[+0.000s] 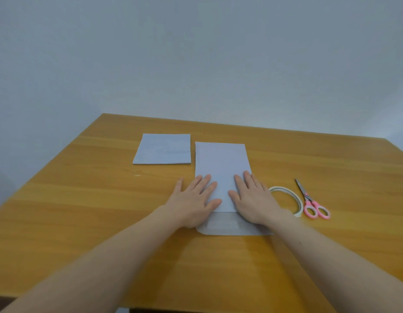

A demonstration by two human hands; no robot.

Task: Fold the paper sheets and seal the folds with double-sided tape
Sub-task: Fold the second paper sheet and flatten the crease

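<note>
We press our left hand [192,201] and right hand [252,199], both flat with fingers spread and grasping nothing, on the folded white paper sheet [220,164] mid-table on the wooden table [83,211], the white double-sided tape roll [286,195] just right, pink-handled scissors [311,203] beyond.

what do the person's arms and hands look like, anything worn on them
Both forearms are bare with no sleeves in view. The left hand and right hand wear no gloves, and no rings, watch or bracelet show. Nails look short and unpainted, though the picture is soft.
</note>
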